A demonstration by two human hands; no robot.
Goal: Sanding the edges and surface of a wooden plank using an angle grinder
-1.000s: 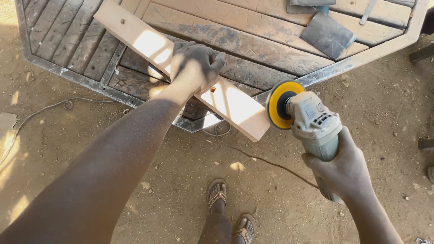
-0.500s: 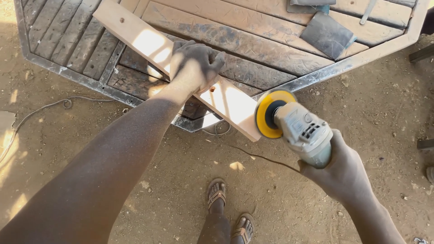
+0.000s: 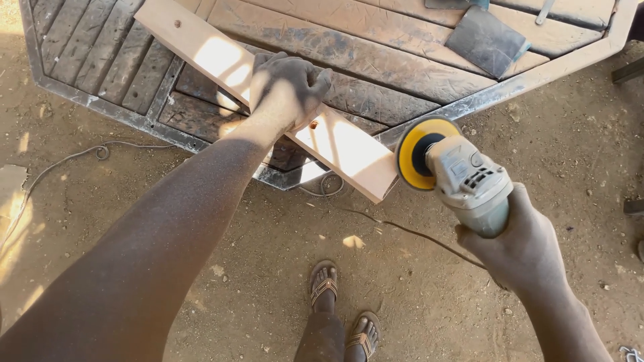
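A pale wooden plank (image 3: pixel 201 47) lies slantwise across a dusty slatted worktable (image 3: pixel 376 74), its near end jutting past the table's edge. My left hand (image 3: pixel 285 90) presses down on the plank's middle and grips it. In my right hand (image 3: pixel 526 248) is a grey angle grinder (image 3: pixel 469 181) with a yellow sanding disc (image 3: pixel 416 153). The disc stands on edge right against the plank's cut end.
A dark metal sheet (image 3: pixel 486 40) lies on the table at the back right. A thin cable (image 3: pixel 409 231) runs over the sandy ground below the grinder. My sandalled feet (image 3: pixel 342 308) stand on the dirt in front of the table's metal frame.
My right hand has brought the grinder leftward, so the yellow disc went from a small gap beside the plank's end to meeting it. The left hand has stayed on the plank.
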